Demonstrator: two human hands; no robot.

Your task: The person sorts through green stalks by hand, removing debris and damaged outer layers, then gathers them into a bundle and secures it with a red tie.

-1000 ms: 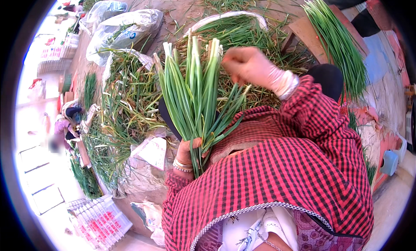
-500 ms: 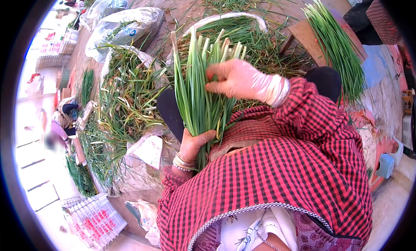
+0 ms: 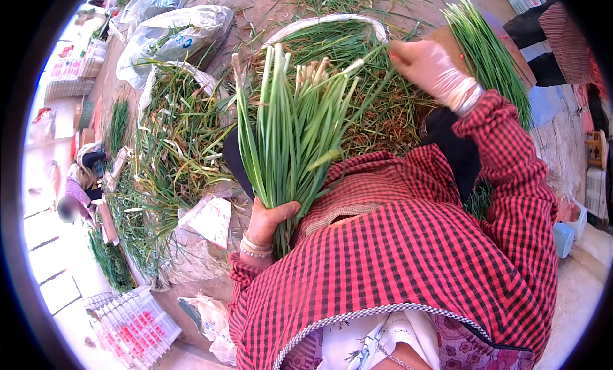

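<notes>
My left hand (image 3: 271,223) is wrapped round the lower, leafy part of a bunch of garlic chives (image 3: 287,133), held upright over my lap. Their pale cut ends point up and away from me. One stalk leans out of the bunch to the right. Up and to the right of the bunch, my right hand (image 3: 429,69) is closed in a pinch, with a thin green leaf trailing from its fingertips toward the leaning stalk. Loose chive trimmings (image 3: 396,124) lie heaped beyond my knees. Another bundle of long chives (image 3: 488,57) rests on a stand at the far right.
At the left lies a big heap of green and withered leaves (image 3: 185,127), with stuffed clear plastic bags (image 3: 185,38) behind it. White crates (image 3: 134,325) stand at the lower left. A person (image 3: 86,185) sits at the far left; another person's dark clothing (image 3: 555,44) shows at the upper right.
My right hand has moved away from the bunch, up and to the right, drawing a leaf out. The bunch in my left hand has shifted slightly left and its stalks fan wider.
</notes>
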